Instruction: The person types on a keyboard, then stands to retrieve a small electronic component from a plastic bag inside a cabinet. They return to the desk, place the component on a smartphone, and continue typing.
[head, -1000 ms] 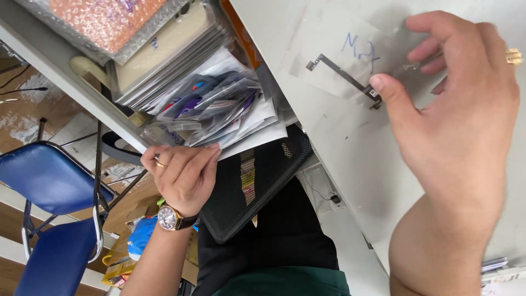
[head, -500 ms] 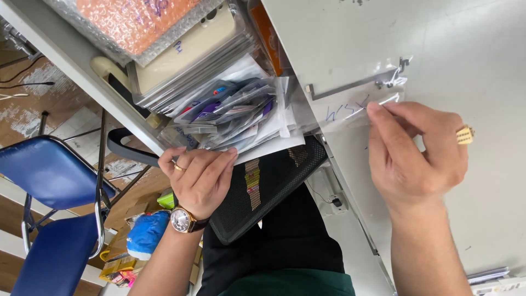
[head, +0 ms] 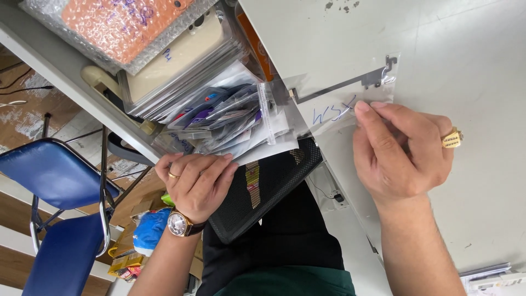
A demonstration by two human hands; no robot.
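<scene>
One clear plastic bag [head: 345, 101] with a long metal strip [head: 342, 85] lies flat on the grey table [head: 466, 181], long axis slanting toward the upper right; my right hand [head: 402, 151] pinches its edge, my left hand [head: 194, 183] presses packets [head: 235, 118] beside it

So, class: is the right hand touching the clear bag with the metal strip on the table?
Touching. The head view shows the right hand with fingertips pressed on the clear bag.

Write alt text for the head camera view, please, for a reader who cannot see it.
The right hand presses a clear bag holding a thin metal strip onto a grey table. The left hand rests on stacked plastic packets in an open drawer, beside a blue chair.
</scene>
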